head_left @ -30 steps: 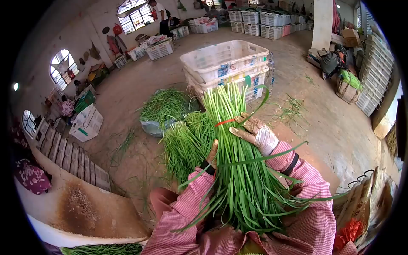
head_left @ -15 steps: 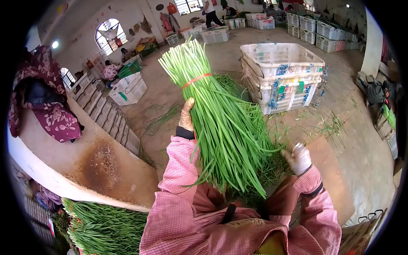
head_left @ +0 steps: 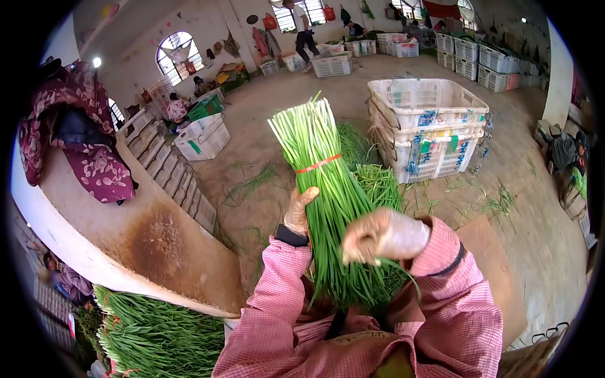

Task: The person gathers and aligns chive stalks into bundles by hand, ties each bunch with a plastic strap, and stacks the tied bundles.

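A thick bundle of long green stalks (head_left: 337,214), bound by a red band (head_left: 318,164), stands nearly upright with its pale cut ends at the top. My left hand (head_left: 300,211), in a soiled glove, is wrapped round its left side below the band, thumb in front. My right hand (head_left: 378,238) is over the lower leaves at the bundle's right side. Its fingers are curled and blurred, and whether they pinch a leaf is hidden. Behind the bundle lie more loose green stalks (head_left: 378,186) on the floor.
Stacked white crates (head_left: 435,154) stand beyond the bundle to the right. At the left is a low wall (head_left: 189,277) with a patterned cloth (head_left: 94,170) over it. Bound greens (head_left: 157,337) lie at the lower left. Several people and more crates are at the back.
The bundle first swung left and up as my right hand came off it; since then it has come slightly right and lower. My right hand has moved in over the leaves. The view has turned left.
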A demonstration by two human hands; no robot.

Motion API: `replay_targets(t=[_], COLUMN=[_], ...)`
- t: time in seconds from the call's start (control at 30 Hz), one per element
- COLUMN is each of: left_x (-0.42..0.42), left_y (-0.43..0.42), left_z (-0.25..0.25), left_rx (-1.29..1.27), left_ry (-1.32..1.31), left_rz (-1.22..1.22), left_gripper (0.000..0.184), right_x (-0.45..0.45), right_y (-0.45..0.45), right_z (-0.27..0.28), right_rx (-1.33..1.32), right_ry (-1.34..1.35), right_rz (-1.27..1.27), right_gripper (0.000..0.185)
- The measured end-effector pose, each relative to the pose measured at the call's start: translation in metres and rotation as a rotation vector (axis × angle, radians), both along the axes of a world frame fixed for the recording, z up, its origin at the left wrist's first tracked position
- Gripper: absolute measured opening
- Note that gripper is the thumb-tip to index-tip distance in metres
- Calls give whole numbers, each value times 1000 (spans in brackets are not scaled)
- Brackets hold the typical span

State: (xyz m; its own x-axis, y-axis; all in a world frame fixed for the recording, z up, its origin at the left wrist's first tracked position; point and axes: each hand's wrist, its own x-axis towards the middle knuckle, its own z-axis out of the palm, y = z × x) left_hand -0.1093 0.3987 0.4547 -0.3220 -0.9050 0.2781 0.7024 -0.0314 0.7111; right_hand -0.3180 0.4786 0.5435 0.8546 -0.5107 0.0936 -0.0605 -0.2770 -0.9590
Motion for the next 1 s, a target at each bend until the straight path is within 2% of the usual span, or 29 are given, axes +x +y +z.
replay_targets(t=[0.03,0.07,0.17,0.23,0.3,0.37,0.43,0.5,0.57,0.63,0.7,0.77,0.83,0.87,0.9,0.97,1.0], left_x=[-1,3,4,-1,-10,-16,-14,2,25,50,76,100,116,121,120,79,73], left_y=[3,0,3,9,11,18,17,30,53,81,111,143,182,200,217,249,256], left_z=[2,-4,-7,-3,1,14,30,70,109,129,110,65,1,-48,-91,-126,-133], left_rx=[-2,6,49,77,-16,-8,-134,-84,-33,-60,138,397,611,528,458,396,415], left_ry=[16,1,-6,-2,-28,-34,-220,-336,-600,-912,-1141,-1148,-1036,-1034,-1024,-880,-885], left_rz=[-33,-39,-55,-77,-65,-52,111,96,92,-1,-39,-158,-154,-129,-108,112,195], left_gripper=[53,53,54,56,57,59,60,59,59,60,70,70,69,69,70,78,88], right_x=[-11,-21,-47,-46,-31,2,41,69,96,114,138,140,133,135,133,145,145], right_y=[14,10,-2,-41,-68,-72,-68,-56,-37,-11,-3,18,19,17,13,12,18], right_z=[-2,-3,-3,-18,-44,-58,-60,-50,-47,-58,-111,-154,-195,-220,-230,-282,-288], right_rx=[-75,-78,-440,-483,-494,-129,307,590,667,701,803,907,1156,1180,1171,1320,1144], right_ry=[-48,-45,259,-72,-251,-288,-777,-993,-1031,-853,-936,-925,-985,-971,-856,-713,-794], right_rz=[416,417,-104,-557,-667,-656,-480,-425,-413,-425,-333,-379,-305,-463,-493,-616,-591], right_gripper=[12,12,77,101,104,105,97,90,89,93,98,87,65,48,34,19,15])
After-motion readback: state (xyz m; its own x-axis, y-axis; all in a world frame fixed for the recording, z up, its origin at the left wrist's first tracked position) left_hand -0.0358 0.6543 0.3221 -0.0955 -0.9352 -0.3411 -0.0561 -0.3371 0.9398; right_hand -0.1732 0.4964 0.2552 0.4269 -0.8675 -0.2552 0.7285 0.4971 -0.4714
